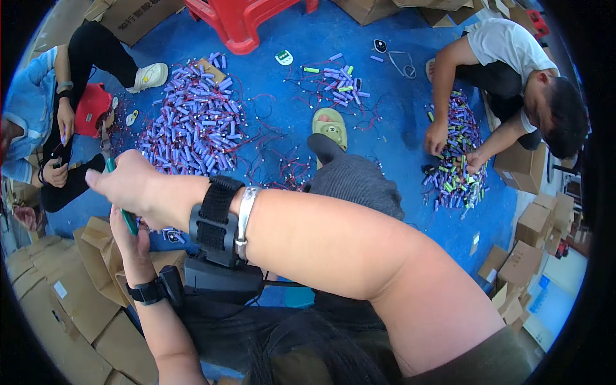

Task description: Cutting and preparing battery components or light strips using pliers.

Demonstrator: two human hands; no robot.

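My right hand (pixel 128 183) reaches across to the left, its back toward me, with a black strap and a silver bracelet on the wrist. A green-handled cutting tool (pixel 130 220) runs behind it, and the metal tip shows above the hand. My left hand (pixel 128 247), with a black watch on the wrist, sits just below and grips the lower end of the green handle. The right hand's fingers are hidden, so I cannot tell whether it grips the tool. A large heap of purple cylindrical cells with red wires (pixel 192 125) lies on the blue floor just beyond both hands.
A smaller heap of cells (pixel 337 77) lies farther back. At the right a person crouches with both hands in another heap (pixel 455 151). A person in blue (pixel 29 106) sits at the left. There are a red stool (pixel 240 22) and cardboard boxes (pixel 58 301) (pixel 521 260).
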